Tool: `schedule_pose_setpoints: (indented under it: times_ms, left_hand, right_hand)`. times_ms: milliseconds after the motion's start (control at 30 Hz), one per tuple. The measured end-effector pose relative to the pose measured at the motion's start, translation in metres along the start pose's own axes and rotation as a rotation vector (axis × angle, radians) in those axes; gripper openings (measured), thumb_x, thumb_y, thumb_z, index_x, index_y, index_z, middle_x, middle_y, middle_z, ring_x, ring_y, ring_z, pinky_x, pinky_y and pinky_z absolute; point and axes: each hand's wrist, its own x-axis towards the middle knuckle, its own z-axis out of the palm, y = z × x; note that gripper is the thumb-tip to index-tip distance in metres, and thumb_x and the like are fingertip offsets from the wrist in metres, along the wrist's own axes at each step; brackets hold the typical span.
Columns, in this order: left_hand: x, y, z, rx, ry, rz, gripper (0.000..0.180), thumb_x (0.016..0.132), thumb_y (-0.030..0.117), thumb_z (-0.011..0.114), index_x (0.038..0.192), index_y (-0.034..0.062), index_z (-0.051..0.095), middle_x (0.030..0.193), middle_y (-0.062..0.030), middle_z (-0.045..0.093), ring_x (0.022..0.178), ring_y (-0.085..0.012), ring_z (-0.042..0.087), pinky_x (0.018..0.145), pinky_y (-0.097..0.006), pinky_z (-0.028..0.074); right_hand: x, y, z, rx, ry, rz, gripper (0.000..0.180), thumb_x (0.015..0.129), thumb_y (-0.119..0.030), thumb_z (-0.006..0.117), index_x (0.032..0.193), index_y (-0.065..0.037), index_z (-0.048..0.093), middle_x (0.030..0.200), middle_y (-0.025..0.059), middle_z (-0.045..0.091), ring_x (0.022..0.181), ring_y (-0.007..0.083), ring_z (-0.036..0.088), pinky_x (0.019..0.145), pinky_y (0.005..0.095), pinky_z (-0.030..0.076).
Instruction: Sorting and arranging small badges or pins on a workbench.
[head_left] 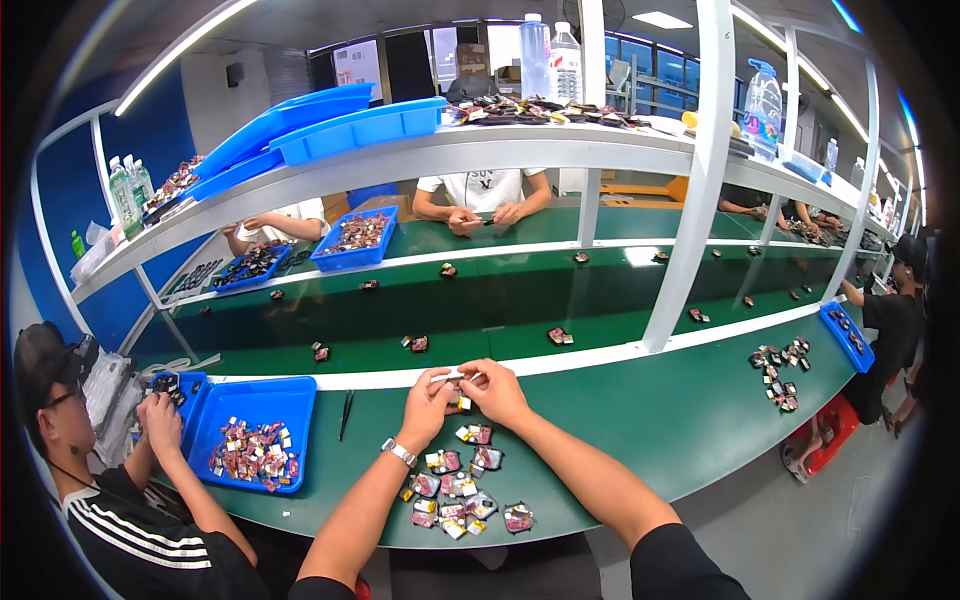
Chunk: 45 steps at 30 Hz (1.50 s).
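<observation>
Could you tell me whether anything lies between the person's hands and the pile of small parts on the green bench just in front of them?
Nothing visible does. The left hand and right hand meet on a small white piece above the bench, and the pile of small parts lies open just below the wrists.

Near edge of worktop (pixel 640 440): cluster of small parts (pixel 455 490) packed between the forearms, blocking passage there. Left hand (pixel 428 405) and right hand (pixel 495 390) meeting over the back edge, closed on a small white piece (pixel 447 377). Left end: blue tray (pixel 255 395) of parts, tweezers (pixel 346 412) just beside its right wall. Bare green from the right forearm to the far-right pile (pixel 780 372). Beyond the back edge, conveyor (pixel 500 300) sparsely dotted with parts. White post (pixel 690 200) rising at the back edge, right of centre.
</observation>
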Motion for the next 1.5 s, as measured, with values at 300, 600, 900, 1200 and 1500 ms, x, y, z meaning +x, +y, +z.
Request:
schedule_pose_setpoints:
  times_ms: [300,600,900,1200,1500]
  left_hand:
    - [0.013,0.004,-0.043,0.201,0.227,0.187,0.013,0.096,0.009,0.052,0.101,-0.0002,0.059,0.089,-0.0085,0.066,0.073,-0.0118,0.063,0.059,-0.024,0.052]
    - [0.012,0.002,-0.05,0.242,0.263,0.143,0.011,0.094,0.012,0.057,0.09,0.0028,0.06,0.075,-0.003,0.063,0.059,-0.0058,0.053,0.052,-0.019,0.042]
    - [0.014,0.001,-0.048,0.332,0.3,0.13,0.011,0.091,0.011,0.059,0.087,0.0007,0.062,0.071,-0.0032,0.065,0.059,-0.0063,0.055,0.055,-0.021,0.045]
    - [0.015,0.003,-0.041,0.26,0.284,0.132,0.01,0.091,0.01,0.059,0.088,0.0005,0.061,0.075,-0.0041,0.066,0.061,-0.0073,0.056,0.057,-0.022,0.046]
    - [-0.001,0.008,-0.045,0.246,0.171,0.201,0.012,0.094,0.011,0.057,0.093,0.0007,0.063,0.079,-0.0049,0.067,0.062,-0.0062,0.056,0.055,-0.02,0.045]
  right_hand:
    - [0.064,0.068,-0.044,-0.336,0.302,0.124,0.012,0.076,-0.008,0.066,0.085,-0.003,0.07,0.083,0.0138,0.068,0.079,0.0288,0.066,0.076,0.0387,0.053]
    - [0.052,0.045,-0.093,-0.938,0.397,0.231,0.048,0.074,-0.023,0.075,0.116,-0.008,0.06,0.12,0.0118,0.054,0.114,0.0332,0.047,0.094,0.047,0.042]
    - [0.04,0.079,-0.125,-0.831,0.425,0.404,0.054,0.077,-0.017,0.075,0.124,-0.001,0.053,0.113,0.0157,0.059,0.108,0.0341,0.054,0.095,0.044,0.043]
    - [0.032,0.08,-0.135,-0.392,0.622,0.154,0.049,0.071,-0.012,0.076,0.116,-0.004,0.058,0.105,0.0143,0.061,0.102,0.0308,0.057,0.091,0.0412,0.046]
    - [-0.014,-0.039,-0.065,-0.224,0.173,-0.211,0.056,0.07,-0.01,0.078,0.122,-0.007,0.056,0.109,0.0082,0.06,0.097,0.0209,0.059,0.079,0.0326,0.05]
